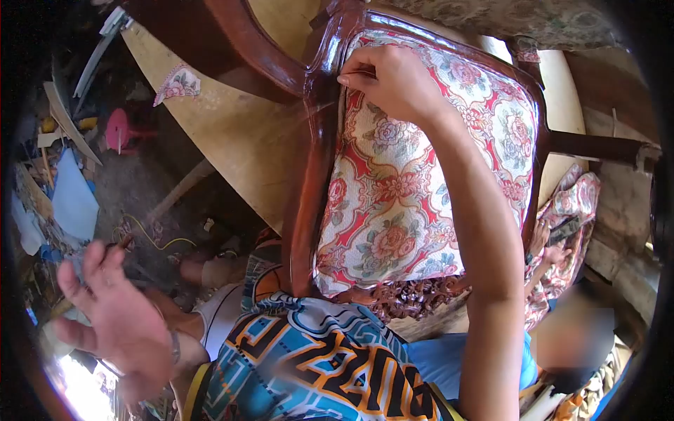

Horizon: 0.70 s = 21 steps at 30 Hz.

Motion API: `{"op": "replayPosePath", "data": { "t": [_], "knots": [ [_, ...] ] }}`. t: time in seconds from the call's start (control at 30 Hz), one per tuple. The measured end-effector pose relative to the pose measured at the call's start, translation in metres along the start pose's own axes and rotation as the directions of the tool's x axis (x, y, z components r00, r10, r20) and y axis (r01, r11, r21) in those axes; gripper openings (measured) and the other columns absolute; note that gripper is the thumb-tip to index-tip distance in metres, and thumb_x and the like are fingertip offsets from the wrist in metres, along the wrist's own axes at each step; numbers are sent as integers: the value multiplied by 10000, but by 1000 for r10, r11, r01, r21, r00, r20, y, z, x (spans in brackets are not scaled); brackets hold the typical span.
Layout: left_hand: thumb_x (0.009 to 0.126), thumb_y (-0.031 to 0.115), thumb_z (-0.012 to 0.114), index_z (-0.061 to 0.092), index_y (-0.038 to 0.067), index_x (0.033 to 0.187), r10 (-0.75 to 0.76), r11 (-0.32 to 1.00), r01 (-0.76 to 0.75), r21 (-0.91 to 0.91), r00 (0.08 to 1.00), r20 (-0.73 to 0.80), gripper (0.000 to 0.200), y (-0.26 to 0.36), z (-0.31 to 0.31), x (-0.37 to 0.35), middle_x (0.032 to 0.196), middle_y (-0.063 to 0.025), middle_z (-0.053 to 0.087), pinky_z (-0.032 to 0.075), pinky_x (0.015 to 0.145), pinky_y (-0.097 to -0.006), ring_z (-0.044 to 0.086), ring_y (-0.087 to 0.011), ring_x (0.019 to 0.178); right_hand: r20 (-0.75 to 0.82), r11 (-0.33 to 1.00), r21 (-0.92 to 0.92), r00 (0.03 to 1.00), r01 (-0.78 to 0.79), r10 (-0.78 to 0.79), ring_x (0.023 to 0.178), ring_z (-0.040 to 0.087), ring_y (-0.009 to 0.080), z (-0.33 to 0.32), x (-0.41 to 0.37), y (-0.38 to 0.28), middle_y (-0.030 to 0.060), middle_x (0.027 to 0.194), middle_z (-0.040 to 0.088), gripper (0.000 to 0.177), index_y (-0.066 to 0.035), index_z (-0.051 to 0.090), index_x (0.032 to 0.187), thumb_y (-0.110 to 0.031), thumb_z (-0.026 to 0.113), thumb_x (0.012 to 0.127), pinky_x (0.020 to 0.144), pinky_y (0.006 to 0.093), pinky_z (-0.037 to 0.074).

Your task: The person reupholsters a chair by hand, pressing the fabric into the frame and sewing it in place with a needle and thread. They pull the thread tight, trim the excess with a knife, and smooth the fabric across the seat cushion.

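A chair with a dark, glossy carved wooden frame (300, 203) lies in front of me. Floral fabric (394, 184) in red, cream and blue covers its padded panel. My right hand (393, 78) rests at the panel's upper left corner, thumb and finger pinched together beside the wooden edge. Whatever is between those fingertips is too small to make out. Off to the left, clear of the chair, my left hand (119, 316) is raised, its fingers spread and slightly blurred.
A fabric scrap (179, 84) lies on the tan board (232, 140) under the chair. At right, another person's hand (558, 254) is by more floral fabric (579, 200) and a dark flat object (564, 230). A pink round object (117, 131) and clutter stand at left.
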State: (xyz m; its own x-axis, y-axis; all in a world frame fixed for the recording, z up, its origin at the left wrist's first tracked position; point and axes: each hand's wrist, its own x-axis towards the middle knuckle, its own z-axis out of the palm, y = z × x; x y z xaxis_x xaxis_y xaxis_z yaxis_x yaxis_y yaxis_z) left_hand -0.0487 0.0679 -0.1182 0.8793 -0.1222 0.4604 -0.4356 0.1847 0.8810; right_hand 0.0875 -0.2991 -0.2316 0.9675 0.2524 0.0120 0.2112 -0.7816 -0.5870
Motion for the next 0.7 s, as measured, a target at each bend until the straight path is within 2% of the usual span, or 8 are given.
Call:
{"op": "replayPosePath", "data": {
  "t": [0.13, 0.27, 0.3, 0.37, 0.47, 0.6, 0.67, 0.7],
  "knots": [
    [874, 593, 481, 313, 121, 1461, 37, 940, -35, -341, 999, -1, 771, 50, -42, 9, 1461, -241, 299, 212, 1052, -592, 302, -446, 1301, 14, 990, -129, 998, -55, 57, 768, 665, 303, 4, 3, -6, 125, 784, 682, 169, -60, 699, 865, -222, 696, 816, 699, 404, 515],
    [612, 657, 651, 400, 37, 1403, 236, 952, -101, 288, 844, -482, 1036, 76, 2, 48, 1478, -316, 218, 38, 1115, -650, 176, -566, 1336, 86, 928, -342, 979, -145, 185, 835, 656, 345, 13, 15, -20, 128, 834, 692, 216, -60, 688, 900, -254, 684, 806, 737, 459, 504],
    [618, 642, 650, 401, 21, 1397, 80, 994, -89, -63, 987, -137, 1027, 100, -49, 34, 1472, -315, 231, 38, 1115, -650, 180, -561, 1338, 64, 926, -344, 980, -158, 191, 754, 666, 278, 13, 12, -18, 124, 802, 689, 322, -57, 643, 1084, -238, 674, 820, 683, 397, 504],
    [635, 590, 651, 403, -6, 1388, 60, 995, -68, -79, 993, -99, 991, 125, -78, 24, 1466, -314, 246, 39, 1120, -646, 186, -550, 1342, 134, 951, 31, 944, -308, 301, 667, 615, 203, -6, -6, -26, 92, 728, 649, 420, -57, 574, 1203, -221, 667, 827, 618, 336, 474],
    [709, 485, 603, 362, -40, 1392, 362, 854, 62, 516, 643, -675, 895, 135, -84, 30, 1467, -303, 244, 60, 1136, -615, 192, -514, 1354, 367, 722, 568, 907, -395, 208, 563, 471, 87, -51, -49, -34, 15, 611, 524, 528, -23, 455, 1342, -186, 615, 866, 530, 236, 388],
    [811, 393, 496, 249, -99, 1415, 252, 886, 173, 430, 599, -760, 818, 132, -106, 41, 1487, -283, 205, 75, 1160, -573, 168, -453, 1383, -80, 21, 997, 995, 79, 52, 730, 664, 196, -85, -59, -31, 147, 935, 676, 400, 6, 459, 1306, -128, 529, 936, 626, 306, 529],
    [758, 389, 549, 247, -120, 1406, 96, 945, 162, 284, 692, -715, 878, 116, -118, 68, 1508, -294, 165, 31, 1161, -591, 120, -470, 1399, -59, 133, 990, 997, 51, 56, 868, 675, 218, -103, -41, -59, 171, 1009, 674, 384, -48, 499, 1296, -188, 558, 943, 705, 331, 543],
    [756, 390, 554, 235, -122, 1409, 17, 966, 165, 201, 730, -684, 890, 107, -125, 82, 1518, -297, 144, 21, 1164, -589, 103, -470, 1407, 27, 295, 955, 999, -39, 44, 1006, 629, 341, -111, -31, -52, 281, 1208, 580, 637, -115, 82, 1505, -185, 461, 998, 871, 436, 496]
  ]
}}
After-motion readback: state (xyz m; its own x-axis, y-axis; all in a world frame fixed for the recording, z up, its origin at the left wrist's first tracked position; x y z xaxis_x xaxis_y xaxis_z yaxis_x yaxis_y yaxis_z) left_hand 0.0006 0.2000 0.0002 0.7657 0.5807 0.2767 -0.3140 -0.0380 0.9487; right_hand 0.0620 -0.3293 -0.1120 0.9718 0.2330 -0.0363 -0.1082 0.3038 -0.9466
